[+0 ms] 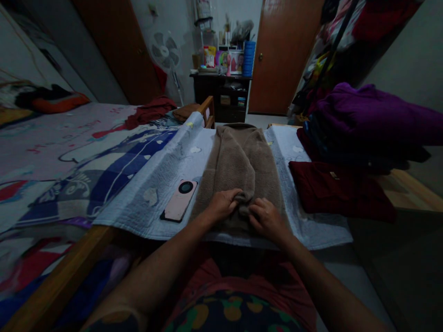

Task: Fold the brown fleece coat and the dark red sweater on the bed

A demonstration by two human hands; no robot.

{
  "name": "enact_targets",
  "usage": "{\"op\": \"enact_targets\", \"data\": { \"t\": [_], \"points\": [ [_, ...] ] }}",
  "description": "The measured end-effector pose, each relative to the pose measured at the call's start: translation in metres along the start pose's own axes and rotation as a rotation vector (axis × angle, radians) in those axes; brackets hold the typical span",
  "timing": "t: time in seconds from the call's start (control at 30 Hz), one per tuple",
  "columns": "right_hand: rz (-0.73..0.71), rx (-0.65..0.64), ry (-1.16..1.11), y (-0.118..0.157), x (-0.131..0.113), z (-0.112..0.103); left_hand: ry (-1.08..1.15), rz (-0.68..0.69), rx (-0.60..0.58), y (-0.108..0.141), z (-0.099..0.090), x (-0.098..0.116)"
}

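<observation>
A brown fleecy garment (228, 157) lies lengthwise before me on a pale blue quilted cloth (152, 198), with one sleeve folded over its middle. My left hand (225, 204) pinches the sleeve's end between thumb and fingers. On the other side of that cuff, my right hand (266, 216) grips the same fabric with curled fingers. Both hands rest low on the garment, close together. A pink phone (180, 200) with a round dark camera ring lies face down to the left of the garment.
Folded dark red cloth (339, 189) lies to the right, beside a tall pile topped by a purple garment (377, 113). At left is a bed with a patterned blanket (93, 170). A fan (166, 53) and a dark cabinet (221, 92) stand at the back.
</observation>
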State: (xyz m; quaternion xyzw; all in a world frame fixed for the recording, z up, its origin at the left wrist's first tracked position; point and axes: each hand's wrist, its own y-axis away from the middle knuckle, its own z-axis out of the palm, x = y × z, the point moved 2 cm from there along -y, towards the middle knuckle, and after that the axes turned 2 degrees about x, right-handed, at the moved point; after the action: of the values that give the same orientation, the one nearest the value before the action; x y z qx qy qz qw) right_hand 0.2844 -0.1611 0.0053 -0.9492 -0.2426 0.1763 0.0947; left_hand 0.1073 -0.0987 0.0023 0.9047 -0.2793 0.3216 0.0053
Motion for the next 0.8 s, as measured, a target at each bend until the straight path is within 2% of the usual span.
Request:
{"op": "enact_targets", "data": {
  "t": [0.13,0.27,0.33,0.43,0.5,0.53,0.7,0.8],
  "points": [
    [-0.014,-0.136,0.057,0.007,-0.007,0.001,0.018,0.067,-0.023,0.004,0.000,0.004],
    [-0.032,-0.192,-0.080,0.011,-0.001,-0.012,-0.150,0.189,-0.088,0.013,0.003,0.009],
    [-0.006,-0.168,-0.183,0.008,0.006,-0.021,-0.205,0.219,-0.130,0.016,0.004,0.010],
    [0.055,-0.010,-0.262,-0.001,0.016,-0.029,-0.231,0.235,-0.159,0.018,0.005,0.008],
    [0.042,0.069,-0.257,-0.006,0.019,-0.024,-0.226,0.238,-0.151,0.018,0.005,0.007],
    [0.021,0.070,-0.243,-0.007,0.019,-0.019,-0.214,0.237,-0.144,0.018,0.005,0.006],
    [0.000,-0.092,-0.089,-0.001,0.020,0.014,-0.111,0.216,-0.118,0.018,0.006,0.006],
    [0.015,-0.145,-0.054,0.003,0.022,0.019,-0.070,0.205,-0.124,0.018,0.003,0.006]
  ]
}}
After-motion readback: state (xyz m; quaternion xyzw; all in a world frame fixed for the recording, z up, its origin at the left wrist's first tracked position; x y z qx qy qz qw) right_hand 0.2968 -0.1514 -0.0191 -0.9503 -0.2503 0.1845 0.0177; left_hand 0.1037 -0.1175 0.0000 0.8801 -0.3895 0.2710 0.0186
